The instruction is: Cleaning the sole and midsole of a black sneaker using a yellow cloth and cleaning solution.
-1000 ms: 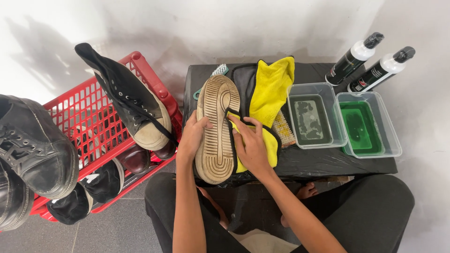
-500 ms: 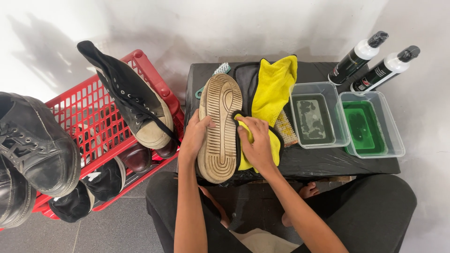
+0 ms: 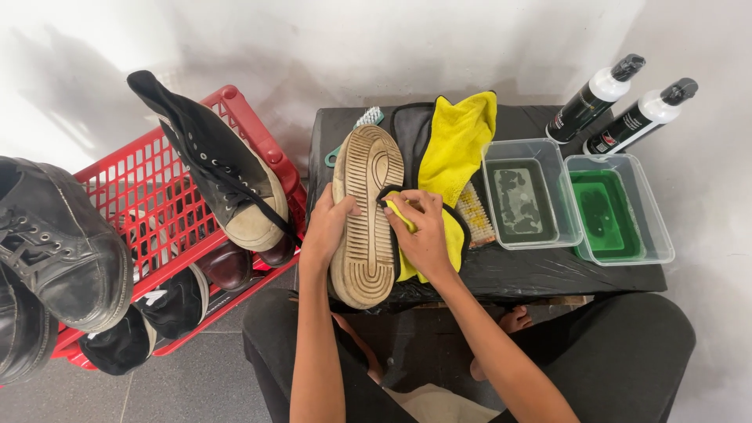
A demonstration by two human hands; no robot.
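A shoe [image 3: 368, 215] lies sole-up on the black table [image 3: 548, 270], its tan ribbed sole facing me. My left hand [image 3: 327, 227] grips the shoe's left edge at mid-length. My right hand [image 3: 423, 231] holds a bunched yellow cloth with black trim [image 3: 454, 153] and presses it against the right side of the sole. The rest of the cloth spreads away toward the back of the table.
A red crate [image 3: 149, 211] at left holds several dark shoes, with a black high-top sneaker [image 3: 215, 168] on its rim. Right of the cloth lie a small brush [image 3: 475, 215], a tub of murky water [image 3: 529, 196], a tub of green liquid [image 3: 615, 207] and two spray bottles [image 3: 619, 110].
My right hand has slid the cloth a little along the sole's right edge. The left hand keeps its hold on the shoe, which stays in place.
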